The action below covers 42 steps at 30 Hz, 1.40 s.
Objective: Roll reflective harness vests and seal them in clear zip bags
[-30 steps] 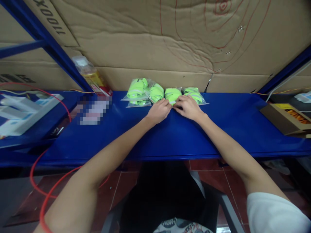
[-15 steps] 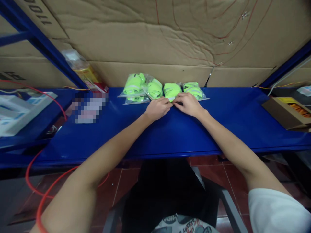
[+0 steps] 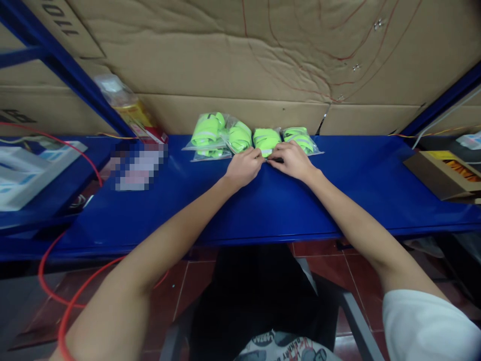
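Observation:
Several clear plastic bags with rolled neon-green cloth and pale reflective strips lie in a row at the back of the blue table. Both my hands are at the near edge of one middle bag [image 3: 266, 138]. My left hand [image 3: 245, 167] pinches that edge from the left, and my right hand [image 3: 291, 160] pinches it from the right, their fingertips almost touching. Left of them sits another green bag [image 3: 239, 136], beside a stacked pair whose upper bag [image 3: 208, 129] overhangs the lower. A further bag [image 3: 299, 139] lies just behind my right hand.
A bottle with a yellow label [image 3: 130, 108] stands at the back left. An open cardboard box [image 3: 432, 173] with orange items is at the right. A red hose [image 3: 45, 281] loops at lower left. Cardboard [image 3: 225, 65] lines the back behind the blue table [image 3: 263, 210].
My hands stay at the same bag's near edge, with only a slight shift of the fingers. The bags have not visibly moved.

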Motion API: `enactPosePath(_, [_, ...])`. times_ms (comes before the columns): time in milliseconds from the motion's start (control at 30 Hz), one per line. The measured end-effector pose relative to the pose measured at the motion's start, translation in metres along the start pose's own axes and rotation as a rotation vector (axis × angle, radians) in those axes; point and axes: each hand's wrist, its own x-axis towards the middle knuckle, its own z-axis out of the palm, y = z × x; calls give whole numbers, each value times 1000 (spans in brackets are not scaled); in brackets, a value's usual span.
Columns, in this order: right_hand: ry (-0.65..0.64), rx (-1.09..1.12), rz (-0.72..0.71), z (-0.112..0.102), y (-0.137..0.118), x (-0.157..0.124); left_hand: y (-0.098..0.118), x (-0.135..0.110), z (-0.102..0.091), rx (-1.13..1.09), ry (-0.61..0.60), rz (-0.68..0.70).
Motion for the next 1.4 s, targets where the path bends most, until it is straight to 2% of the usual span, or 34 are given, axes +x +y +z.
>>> enactPosePath(167, [39,18,32,3,1,0,0,-1,-2,32,33,2])
enactPosePath(433, [51,241,103,9,7,2,-3,1,-6,76,40,47])
enactPosePath(800, [10,-73,-32,1,1,0,-2,2,-5,21,25,29])
enactPosePath(1033, [-13,-94,-56,0,0,2,-3,0,-5,33,52,35])
enactPosePath(1233, [-39,-92,-70,-3,0,3,-2,1,-7,0,27,5])
enactPosePath(1400, [-62,-203,-77,-2,-9,6,-3,1,-5,5,51,2])
